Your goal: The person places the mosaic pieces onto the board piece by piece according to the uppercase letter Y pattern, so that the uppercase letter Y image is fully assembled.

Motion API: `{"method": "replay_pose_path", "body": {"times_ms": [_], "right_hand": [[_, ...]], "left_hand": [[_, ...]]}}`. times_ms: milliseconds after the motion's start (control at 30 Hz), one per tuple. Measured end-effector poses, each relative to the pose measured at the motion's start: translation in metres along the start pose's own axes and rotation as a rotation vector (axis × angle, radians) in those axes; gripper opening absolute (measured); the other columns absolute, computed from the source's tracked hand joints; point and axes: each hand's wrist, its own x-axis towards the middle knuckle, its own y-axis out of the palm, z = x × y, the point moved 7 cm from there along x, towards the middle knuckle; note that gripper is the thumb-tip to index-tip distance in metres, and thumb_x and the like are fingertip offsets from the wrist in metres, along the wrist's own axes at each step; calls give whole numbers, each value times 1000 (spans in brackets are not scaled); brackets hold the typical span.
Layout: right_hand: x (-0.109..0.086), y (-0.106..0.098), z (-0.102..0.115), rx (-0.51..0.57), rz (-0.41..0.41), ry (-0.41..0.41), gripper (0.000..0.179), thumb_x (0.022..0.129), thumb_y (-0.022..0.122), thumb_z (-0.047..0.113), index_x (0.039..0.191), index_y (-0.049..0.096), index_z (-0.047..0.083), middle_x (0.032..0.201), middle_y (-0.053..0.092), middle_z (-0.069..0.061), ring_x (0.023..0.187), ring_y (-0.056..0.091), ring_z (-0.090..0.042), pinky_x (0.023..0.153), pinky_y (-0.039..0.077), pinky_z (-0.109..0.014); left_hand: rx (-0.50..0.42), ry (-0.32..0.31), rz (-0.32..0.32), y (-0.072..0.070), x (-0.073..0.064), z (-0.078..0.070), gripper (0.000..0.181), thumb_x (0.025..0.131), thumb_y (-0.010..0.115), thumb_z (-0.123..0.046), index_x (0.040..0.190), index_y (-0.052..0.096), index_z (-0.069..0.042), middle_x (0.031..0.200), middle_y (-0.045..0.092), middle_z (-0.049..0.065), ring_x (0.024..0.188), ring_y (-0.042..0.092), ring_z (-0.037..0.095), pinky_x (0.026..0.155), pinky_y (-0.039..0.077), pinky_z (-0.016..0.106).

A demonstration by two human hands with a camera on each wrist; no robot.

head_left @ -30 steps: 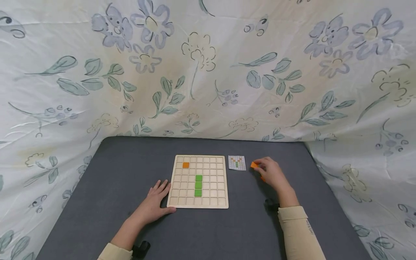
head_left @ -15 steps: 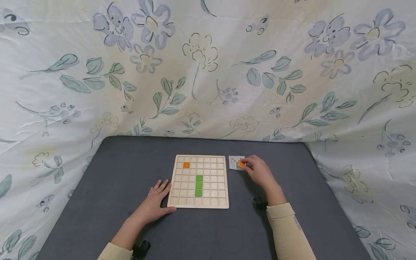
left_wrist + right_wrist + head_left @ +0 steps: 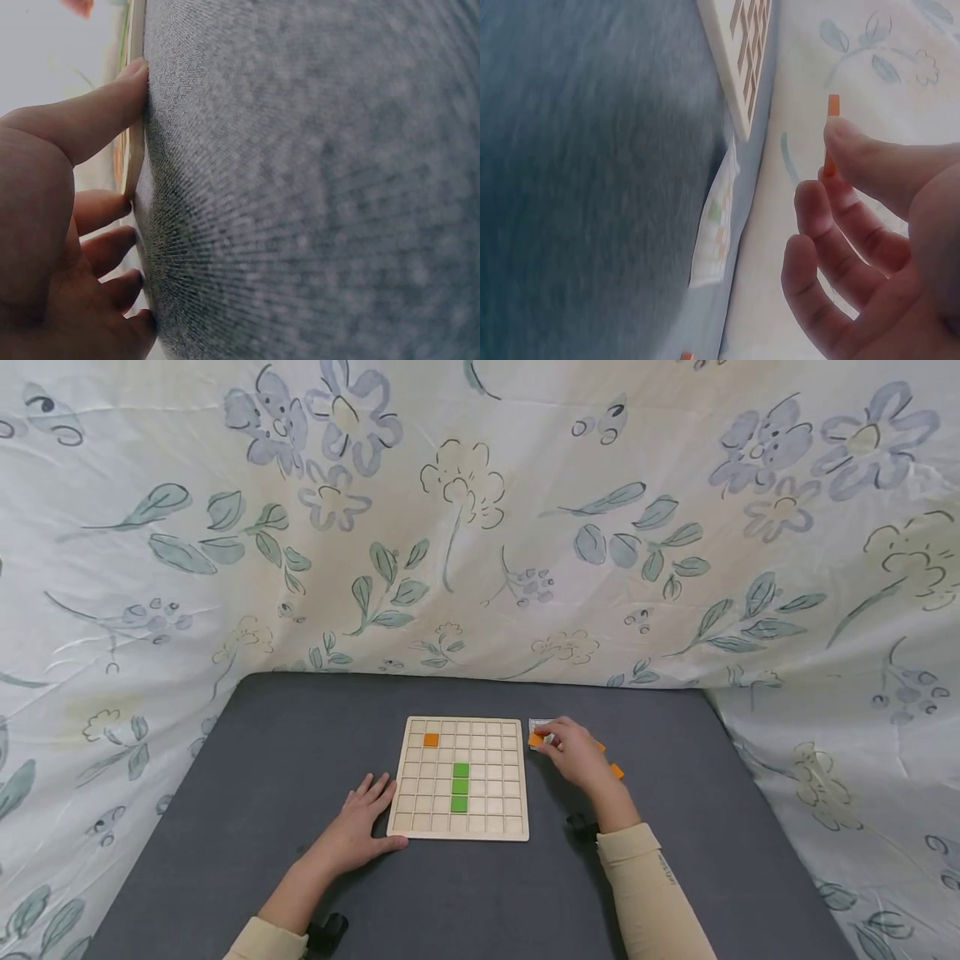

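A pale wooden grid board (image 3: 427, 810) lies on the dark table. One orange tile (image 3: 431, 740) sits near its upper left, and a column of green tiles (image 3: 460, 787) stands near the middle. My left hand (image 3: 352, 831) rests at the board's lower left, fingers spread, thumb and index touching its edge in the left wrist view. Thumb and fingers of my right hand (image 3: 577, 753) pinch an orange square tile (image 3: 833, 105), held in the air above the printed card just right of the board.
The small pattern card (image 3: 714, 217) is partly hidden by my right hand in the head view. Loose orange tiles (image 3: 617, 771) lie right of that hand. A floral cloth (image 3: 480, 527) hangs behind the grey table (image 3: 315, 718).
My right hand has carried the orange tile leftward from the loose tiles, over the card toward the board. The left hand has stayed put at the board.
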Motion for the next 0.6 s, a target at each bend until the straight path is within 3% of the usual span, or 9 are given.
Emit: {"method": "replay_pose_path", "body": {"times_ms": [333, 600], "right_hand": [[7, 15, 18, -12, 36, -8, 29, 95, 73, 19, 124, 72, 16, 124, 63, -9, 88, 60, -19, 72, 52, -37], [11, 23, 39, 16, 58, -60, 27, 94, 73, 17, 121, 73, 14, 115, 64, -6, 87, 59, -17, 70, 52, -34]], "left_hand": [[-19, 1, 6, -2, 0, -3, 100, 81, 82, -48, 158, 34, -7, 166, 25, 17, 155, 10, 43, 122, 13, 65], [-9, 1, 13, -4, -1, -4, 100, 81, 82, -49, 158, 33, -7, 166, 25, 17, 155, 10, 43, 121, 14, 66]]}}
